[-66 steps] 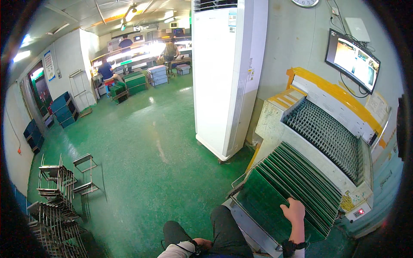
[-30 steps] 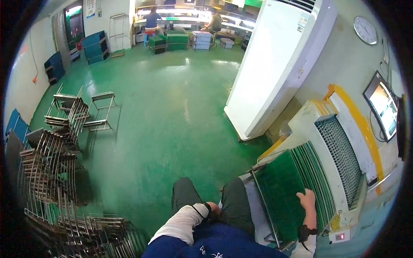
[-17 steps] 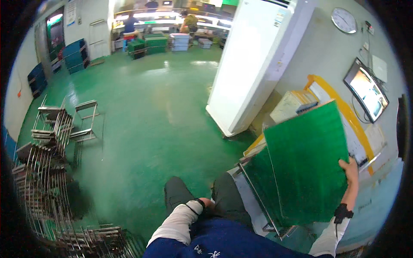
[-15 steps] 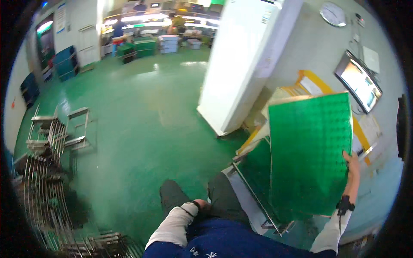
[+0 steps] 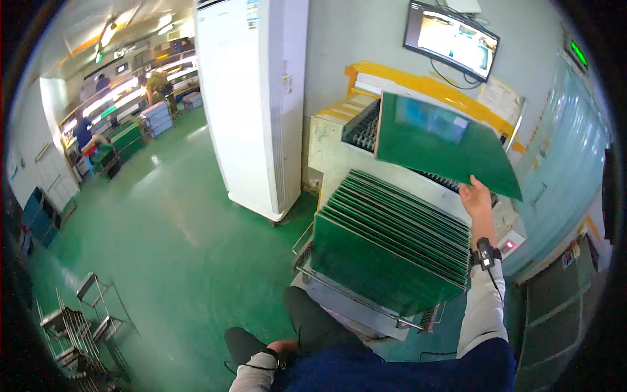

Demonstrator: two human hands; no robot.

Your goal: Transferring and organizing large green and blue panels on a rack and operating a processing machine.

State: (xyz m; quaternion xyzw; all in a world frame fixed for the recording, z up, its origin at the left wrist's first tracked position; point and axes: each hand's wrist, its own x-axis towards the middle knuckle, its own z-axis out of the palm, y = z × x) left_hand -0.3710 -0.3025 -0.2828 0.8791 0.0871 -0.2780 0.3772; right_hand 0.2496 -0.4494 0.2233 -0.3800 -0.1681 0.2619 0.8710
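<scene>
My right hand (image 5: 477, 198) is closed on the near edge of a large flat green panel (image 5: 428, 147), thumb on top. The panel is tilted over the roller bed (image 5: 363, 132) of a pale machine and hides much of the rollers. Just below it, a row of similar green panels (image 5: 385, 261) leans closely together in a metal rack (image 5: 366, 297). Down by my thigh rests my left hand (image 5: 282, 347), beside the sleeve cuff; its fingers are mostly hidden.
A tall white cabinet-like unit (image 5: 251, 111) stands left of the machine. Metal racks (image 5: 75, 333) sit on the green floor at lower left. A screen (image 5: 452, 40) hangs above the machine, and a bluish plastic curtain (image 5: 555, 163) hangs at right. People work at far benches.
My view has turned right. The panel in my right hand has moved from upright above the rack to a flatter tilt over the machine's rollers. My left hand stays by my thigh.
</scene>
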